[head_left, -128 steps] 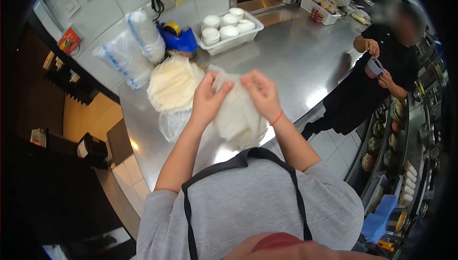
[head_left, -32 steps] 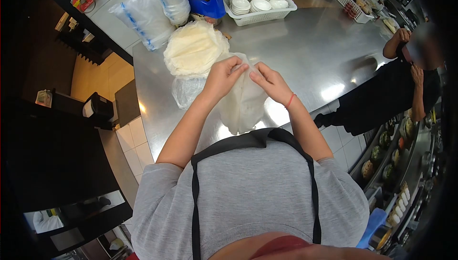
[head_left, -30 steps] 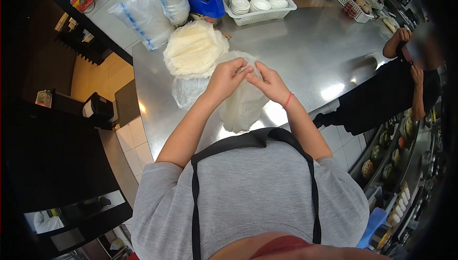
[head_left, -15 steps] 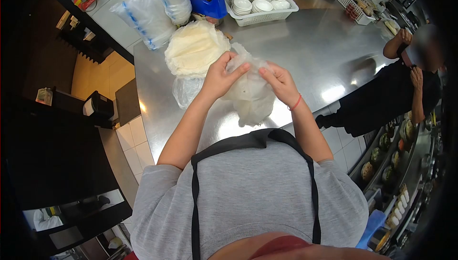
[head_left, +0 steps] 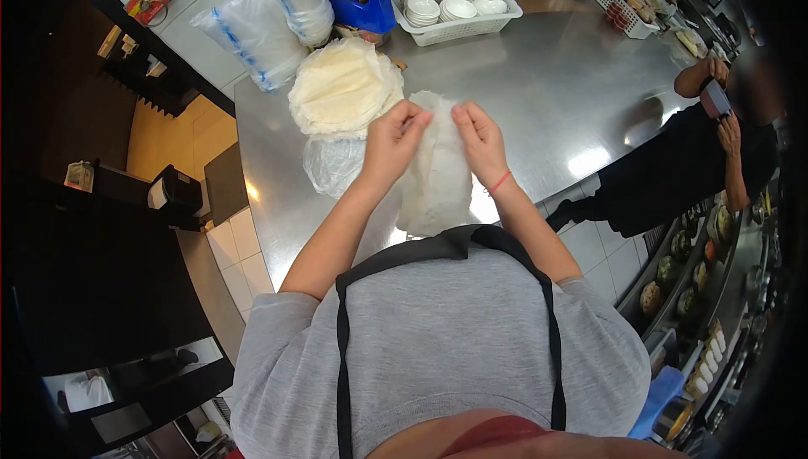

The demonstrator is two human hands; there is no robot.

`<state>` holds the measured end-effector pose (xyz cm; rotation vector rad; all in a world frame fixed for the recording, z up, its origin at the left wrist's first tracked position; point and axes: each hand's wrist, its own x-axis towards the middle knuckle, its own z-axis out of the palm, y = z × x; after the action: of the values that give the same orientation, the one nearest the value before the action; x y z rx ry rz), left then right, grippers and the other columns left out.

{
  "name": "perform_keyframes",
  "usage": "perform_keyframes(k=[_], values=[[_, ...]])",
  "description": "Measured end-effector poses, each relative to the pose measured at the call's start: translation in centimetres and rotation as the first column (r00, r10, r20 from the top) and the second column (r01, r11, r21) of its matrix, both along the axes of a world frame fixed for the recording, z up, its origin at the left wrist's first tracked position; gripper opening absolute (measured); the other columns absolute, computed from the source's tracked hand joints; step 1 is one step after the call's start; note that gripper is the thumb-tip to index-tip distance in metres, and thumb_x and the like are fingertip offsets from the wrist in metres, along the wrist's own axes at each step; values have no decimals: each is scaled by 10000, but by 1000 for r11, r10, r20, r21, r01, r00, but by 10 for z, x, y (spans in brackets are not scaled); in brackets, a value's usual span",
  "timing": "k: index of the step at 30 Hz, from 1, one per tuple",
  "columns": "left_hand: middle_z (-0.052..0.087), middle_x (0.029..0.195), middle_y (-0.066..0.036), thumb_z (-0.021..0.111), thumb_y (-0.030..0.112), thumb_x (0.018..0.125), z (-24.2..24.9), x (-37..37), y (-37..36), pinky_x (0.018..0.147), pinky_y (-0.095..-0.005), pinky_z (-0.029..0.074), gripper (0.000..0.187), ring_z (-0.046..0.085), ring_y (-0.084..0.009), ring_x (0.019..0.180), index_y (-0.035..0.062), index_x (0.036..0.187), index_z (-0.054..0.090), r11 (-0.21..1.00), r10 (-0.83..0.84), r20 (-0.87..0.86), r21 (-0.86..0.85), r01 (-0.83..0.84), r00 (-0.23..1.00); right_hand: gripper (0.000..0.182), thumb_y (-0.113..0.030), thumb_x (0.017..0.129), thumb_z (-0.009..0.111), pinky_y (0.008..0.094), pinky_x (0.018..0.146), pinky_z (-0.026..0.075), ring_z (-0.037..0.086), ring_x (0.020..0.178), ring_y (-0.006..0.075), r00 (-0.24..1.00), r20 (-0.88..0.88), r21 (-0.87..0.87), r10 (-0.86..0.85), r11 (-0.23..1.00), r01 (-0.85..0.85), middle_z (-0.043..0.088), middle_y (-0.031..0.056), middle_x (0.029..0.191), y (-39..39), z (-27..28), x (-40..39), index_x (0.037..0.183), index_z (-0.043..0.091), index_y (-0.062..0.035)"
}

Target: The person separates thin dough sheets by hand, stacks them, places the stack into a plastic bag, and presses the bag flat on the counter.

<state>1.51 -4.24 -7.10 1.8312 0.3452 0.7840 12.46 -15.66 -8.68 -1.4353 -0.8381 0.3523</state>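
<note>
A thin, translucent whitish sheet point(head_left: 437, 177) hangs between my hands over the steel counter's near edge. My left hand point(head_left: 393, 142) pinches its upper left edge, and my right hand point(head_left: 481, 143), with a red band at the wrist, pinches the upper right edge. Left of the sheet lies a stack of round, cream-coloured thin sheets point(head_left: 341, 89), close to my left hand. Clear plastic wrap point(head_left: 330, 164) sticks out from under the near side of that stack.
Behind the stack stand plastic-wrapped packs point(head_left: 257, 34) and a blue tape dispenser point(head_left: 364, 10). A white basket point(head_left: 459, 31) holds small bowls. Another person point(head_left: 673, 164) in black stands at the right, holding a small object, beside food containers.
The bunched sheet now hangs longer and flatter between my hands. My hands have shifted slightly left. The person at the right has lowered the object they hold.
</note>
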Motion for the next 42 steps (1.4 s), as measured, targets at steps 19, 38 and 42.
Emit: perform_keyframes(k=[19, 38, 42], values=[[369, 612, 74, 524, 250, 910, -21, 19, -10, 485, -224, 281, 263, 327, -32, 568, 74, 724, 463, 994, -109, -92, -3, 109, 990, 230, -237, 897, 545, 192, 643, 358, 401, 710, 35, 976, -72, -62, 207, 975, -212, 466, -48, 732, -20, 32, 22, 803, 554, -27], [474, 644, 29, 630, 257, 841, -20, 16, -7, 538, -206, 357, 286, 431, -57, 605, 53, 885, 435, 985, -61, 132, -150, 81, 989, 234, -211, 904, 533, 185, 652, 421, 508, 748, 33, 915, -156, 10, 372, 927, -375, 605, -17, 844, -18, 40, 12, 964, 629, -6], [517, 778, 5, 661, 137, 804, -8, 17, -2, 632, -192, 385, 243, 455, -49, 722, 49, 867, 443, 950, -169, 82, -252, 185, 982, 240, -216, 903, 535, 188, 660, 422, 508, 747, 37, 944, -157, -24, 289, 955, -296, 605, -19, 824, -22, 34, 19, 960, 630, -3]])
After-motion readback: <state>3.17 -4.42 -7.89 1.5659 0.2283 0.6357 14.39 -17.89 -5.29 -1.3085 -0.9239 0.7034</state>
